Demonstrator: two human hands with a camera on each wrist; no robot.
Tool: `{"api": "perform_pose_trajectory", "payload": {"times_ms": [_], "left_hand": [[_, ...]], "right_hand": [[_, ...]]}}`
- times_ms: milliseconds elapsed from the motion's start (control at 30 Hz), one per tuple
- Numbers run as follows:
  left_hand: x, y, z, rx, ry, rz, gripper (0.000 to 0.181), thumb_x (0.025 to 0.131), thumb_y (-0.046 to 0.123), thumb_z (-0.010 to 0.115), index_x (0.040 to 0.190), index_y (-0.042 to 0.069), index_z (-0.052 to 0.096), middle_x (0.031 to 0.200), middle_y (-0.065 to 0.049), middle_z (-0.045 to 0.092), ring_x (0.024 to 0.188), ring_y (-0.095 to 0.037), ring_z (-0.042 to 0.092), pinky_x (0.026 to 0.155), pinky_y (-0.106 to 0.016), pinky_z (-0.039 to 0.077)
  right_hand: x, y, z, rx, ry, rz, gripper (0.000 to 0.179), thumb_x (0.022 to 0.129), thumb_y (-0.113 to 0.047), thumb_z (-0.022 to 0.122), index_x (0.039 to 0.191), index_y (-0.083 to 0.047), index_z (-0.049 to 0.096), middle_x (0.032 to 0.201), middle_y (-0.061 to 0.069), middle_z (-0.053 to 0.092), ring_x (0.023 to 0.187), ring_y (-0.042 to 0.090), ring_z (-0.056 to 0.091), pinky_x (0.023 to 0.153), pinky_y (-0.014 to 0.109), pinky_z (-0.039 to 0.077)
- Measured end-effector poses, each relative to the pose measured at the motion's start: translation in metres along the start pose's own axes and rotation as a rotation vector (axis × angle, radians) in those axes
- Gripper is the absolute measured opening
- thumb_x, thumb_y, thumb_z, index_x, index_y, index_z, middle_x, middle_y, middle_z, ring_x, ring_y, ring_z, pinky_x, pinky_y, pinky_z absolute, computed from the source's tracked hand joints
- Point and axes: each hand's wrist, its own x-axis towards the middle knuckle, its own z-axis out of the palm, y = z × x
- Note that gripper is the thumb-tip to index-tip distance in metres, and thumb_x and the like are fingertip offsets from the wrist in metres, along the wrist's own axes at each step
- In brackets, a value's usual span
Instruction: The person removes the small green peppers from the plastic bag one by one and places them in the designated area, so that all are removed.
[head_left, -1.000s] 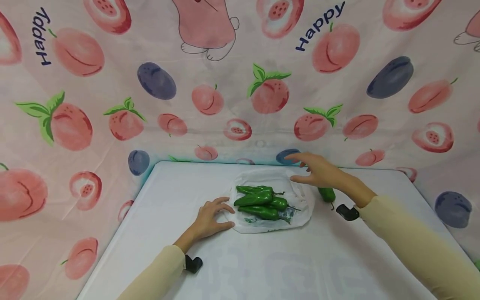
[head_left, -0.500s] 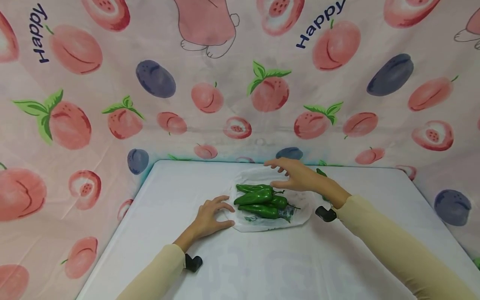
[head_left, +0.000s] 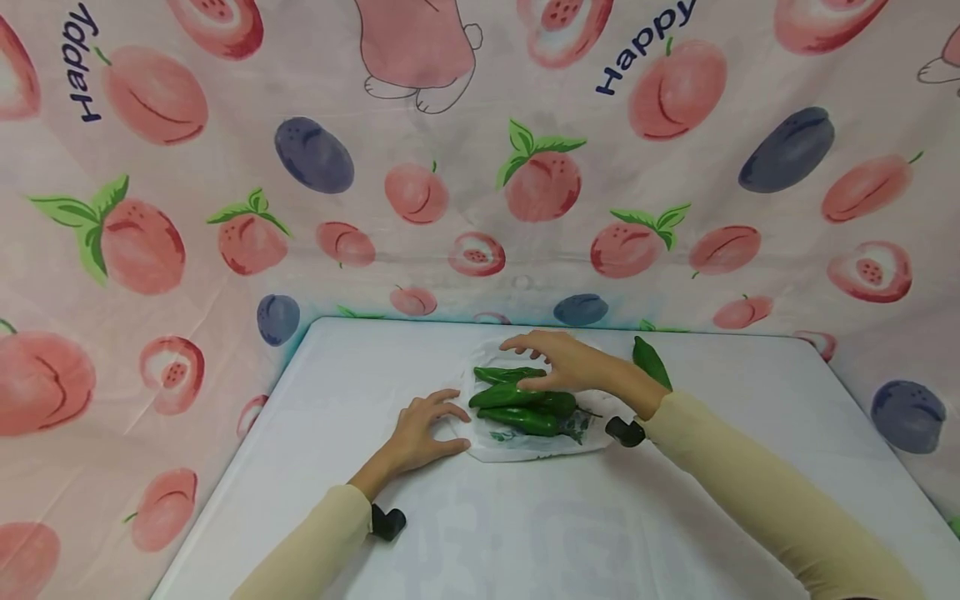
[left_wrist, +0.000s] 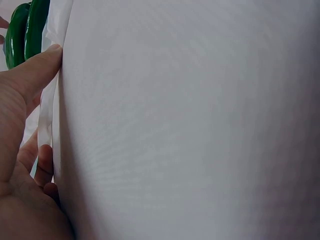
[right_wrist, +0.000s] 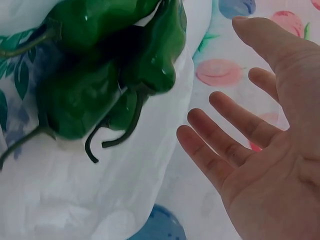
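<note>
Several glossy green peppers (head_left: 517, 421) with thin curved stems lie piled on a flattened white plastic bag (head_left: 487, 451) with a printed green pattern. My left hand (head_left: 420, 433) rests at the bag's left edge, thumb and fingers spread apart. In the left wrist view its thumb (left_wrist: 40, 70) touches the bag's edge. My right hand (head_left: 566, 360) hovers over the back right of the pile, fingers spread, covering some stems. The right wrist view shows that hand's palm and fingers (right_wrist: 215, 165) empty, beside the peppers (right_wrist: 80, 95).
One more green pepper (head_left: 651, 362) lies on the table right of the bag, partly hidden behind my right forearm. The table (head_left: 360, 367) is covered in white and ends at a fruit-printed cloth (head_left: 450, 283) hanging behind it.
My right hand has moved left from beside the bag to over the peppers, uncovering more of the separate pepper. The left hand and the pile have stayed in place.
</note>
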Motion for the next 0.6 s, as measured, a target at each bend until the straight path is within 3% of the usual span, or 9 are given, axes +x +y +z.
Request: {"api": "perform_pose_trajectory", "payload": {"times_ms": [267, 600], "left_hand": [[0.000, 0.000, 0.000, 0.001, 0.008, 0.004, 0.026, 0.088, 0.034, 0.082, 0.112, 0.028, 0.073, 0.156, -0.003, 0.048, 0.126, -0.035, 0.046, 0.102, -0.062, 0.028], [0.000, 0.002, -0.002, -0.001, 0.009, 0.000, 0.026, 0.088, 0.036, 0.082, 0.112, 0.029, 0.074, 0.155, -0.002, 0.049, 0.125, -0.033, 0.047, 0.102, -0.062, 0.028]], "right_hand": [[0.014, -0.001, 0.012, 0.024, -0.090, -0.018, 0.064, 0.095, -0.028, 0.076, 0.151, -0.012, 0.049, 0.139, 0.017, 0.060, 0.121, 0.038, 0.060, 0.096, 0.055, 0.051], [0.025, -0.008, 0.019, 0.001, -0.189, 0.003, 0.062, 0.096, -0.020, 0.075, 0.151, -0.007, 0.049, 0.140, 0.016, 0.059, 0.123, 0.033, 0.060, 0.102, 0.050, 0.049]]}}
